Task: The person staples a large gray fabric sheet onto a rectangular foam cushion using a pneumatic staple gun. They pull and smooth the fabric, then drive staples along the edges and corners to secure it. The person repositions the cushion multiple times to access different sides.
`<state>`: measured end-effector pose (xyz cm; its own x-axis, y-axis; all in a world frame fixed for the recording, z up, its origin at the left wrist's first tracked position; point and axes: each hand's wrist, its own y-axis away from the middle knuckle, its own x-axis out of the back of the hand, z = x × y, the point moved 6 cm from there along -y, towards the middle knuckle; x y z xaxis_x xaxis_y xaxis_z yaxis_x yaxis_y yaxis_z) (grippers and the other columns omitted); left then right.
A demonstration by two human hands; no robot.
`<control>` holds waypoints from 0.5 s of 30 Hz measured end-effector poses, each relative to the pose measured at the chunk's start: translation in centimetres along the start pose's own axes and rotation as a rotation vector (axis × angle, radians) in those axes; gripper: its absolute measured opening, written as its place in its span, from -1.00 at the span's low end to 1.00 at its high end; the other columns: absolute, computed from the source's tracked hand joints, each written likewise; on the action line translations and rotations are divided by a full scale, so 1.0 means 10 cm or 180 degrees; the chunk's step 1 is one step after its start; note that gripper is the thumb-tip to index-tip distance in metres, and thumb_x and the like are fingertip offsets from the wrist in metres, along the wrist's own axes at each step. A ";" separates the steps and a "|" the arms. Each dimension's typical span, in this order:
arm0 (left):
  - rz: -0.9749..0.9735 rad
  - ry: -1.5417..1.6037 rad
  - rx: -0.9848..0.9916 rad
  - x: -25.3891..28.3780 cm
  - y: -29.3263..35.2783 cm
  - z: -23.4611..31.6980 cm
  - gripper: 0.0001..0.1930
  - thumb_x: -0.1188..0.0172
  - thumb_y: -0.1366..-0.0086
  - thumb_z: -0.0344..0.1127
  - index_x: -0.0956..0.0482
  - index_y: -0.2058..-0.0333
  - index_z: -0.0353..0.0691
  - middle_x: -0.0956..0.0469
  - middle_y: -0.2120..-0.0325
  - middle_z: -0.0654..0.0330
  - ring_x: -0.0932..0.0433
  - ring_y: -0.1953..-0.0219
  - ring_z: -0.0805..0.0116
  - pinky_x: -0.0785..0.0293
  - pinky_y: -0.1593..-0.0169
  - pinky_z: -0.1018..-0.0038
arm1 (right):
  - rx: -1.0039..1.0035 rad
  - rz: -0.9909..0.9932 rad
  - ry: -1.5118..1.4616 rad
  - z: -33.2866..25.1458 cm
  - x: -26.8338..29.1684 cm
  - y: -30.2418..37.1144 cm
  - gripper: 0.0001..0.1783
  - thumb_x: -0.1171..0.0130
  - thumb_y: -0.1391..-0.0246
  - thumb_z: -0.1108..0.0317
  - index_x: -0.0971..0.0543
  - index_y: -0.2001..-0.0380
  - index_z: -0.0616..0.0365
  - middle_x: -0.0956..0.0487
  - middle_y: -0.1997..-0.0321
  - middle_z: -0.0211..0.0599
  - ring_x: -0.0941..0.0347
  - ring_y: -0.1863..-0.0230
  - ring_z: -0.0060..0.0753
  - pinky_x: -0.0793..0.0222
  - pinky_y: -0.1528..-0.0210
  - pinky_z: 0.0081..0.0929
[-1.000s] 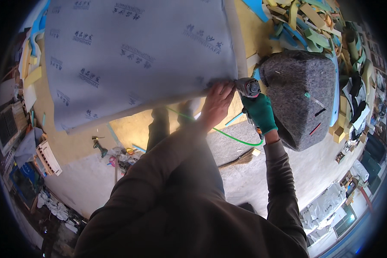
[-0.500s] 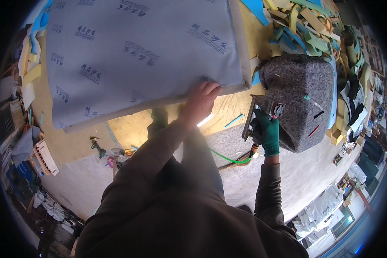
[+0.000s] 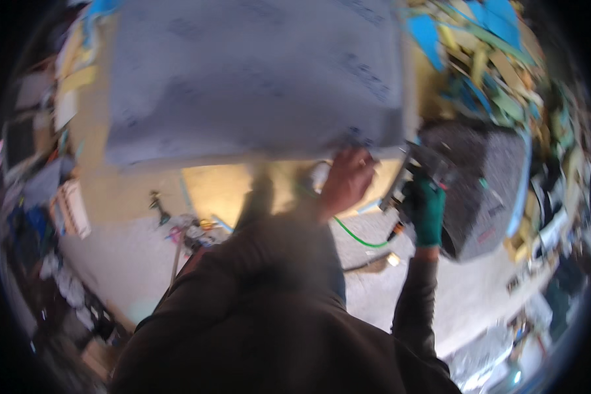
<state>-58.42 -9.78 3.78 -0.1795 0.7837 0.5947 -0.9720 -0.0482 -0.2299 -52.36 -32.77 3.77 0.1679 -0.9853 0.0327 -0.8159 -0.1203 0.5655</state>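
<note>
My bare left hand (image 3: 349, 180) is at the near edge of a large flat piece covered in grey printed fabric (image 3: 256, 85), close to its right corner. Its fingers are bent but smeared by motion, so whether they grip the edge cannot be made out. In a green glove, my right hand (image 3: 425, 209) is closed around a staple gun (image 3: 400, 174), just off that same corner. From the tool's lower end runs a green air hose (image 3: 361, 241).
Right of the staple gun stands a block covered in dark grey felt (image 3: 479, 184). Foam offcuts (image 3: 492, 72) are heaped at the far right. A drill (image 3: 158, 207) lies on the floor at left, near small clutter (image 3: 197, 233).
The view has shifted and blurred, so the fabric-covered piece sits further right. My left hand has slid a little right along its edge; the staple gun is closer to the corner.
</note>
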 end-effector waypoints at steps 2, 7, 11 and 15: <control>-0.0701 0.0997 0.0786 0.26 0.39 0.09 -0.68 -0.38 -0.38 -0.37 -0.68 -0.08 -0.28 -0.60 0.10 0.03 -0.60 -0.01 -0.01 -0.52 -0.08 0.10 | -0.0209 -0.0411 -0.1112 -0.03 -0.16 0.04 -0.69 -0.16 -0.50 0.24 -0.71 -0.10 0.18 -0.56 0.40 -0.58 -0.38 0.55 -0.68 -0.24 0.55 -0.59; -0.1905 0.2732 0.2035 1.08 1.32 0.19 -0.46 -0.40 -0.48 -0.22 -0.52 -0.33 -0.29 -0.70 0.09 0.01 -0.69 -0.01 0.08 -0.57 -0.11 0.15 | -0.0088 -0.0592 -0.1159 -0.23 -0.89 0.27 -0.56 -0.15 -0.55 0.11 -0.60 -0.28 0.16 -0.44 0.45 -0.54 -0.32 0.59 -0.62 -0.30 0.47 -0.56; -0.2090 0.2083 0.2013 1.79 2.04 -0.07 -0.36 -0.45 -0.42 -0.14 -0.51 -0.38 -0.24 -0.75 0.12 0.03 -0.73 0.03 0.08 -0.61 -0.05 0.15 | -0.0158 -0.0307 -0.1799 -0.37 -1.64 0.43 -0.52 -0.14 -0.56 0.06 -0.61 -0.32 0.13 -0.49 0.44 -0.64 -0.25 0.62 -0.71 -0.33 0.49 -0.64; -0.1649 0.0605 0.2762 2.21 3.20 -1.03 -0.27 -0.50 -0.36 -0.06 -0.51 -0.42 -0.19 -0.79 0.14 0.04 -0.78 0.07 0.09 -0.65 0.00 0.16 | -0.0432 -0.1247 -0.2379 -0.42 -2.59 0.66 -0.57 -0.12 -0.57 0.10 -0.66 -0.27 0.11 -0.50 0.47 -0.74 -0.21 0.63 -0.72 -0.43 0.42 -0.50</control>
<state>-91.92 12.38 1.70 0.2465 0.9171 0.3133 -0.7116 -0.0481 0.7009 -59.83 -7.51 10.10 -0.0238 -0.7028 -0.7110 -0.6938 -0.5004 0.5179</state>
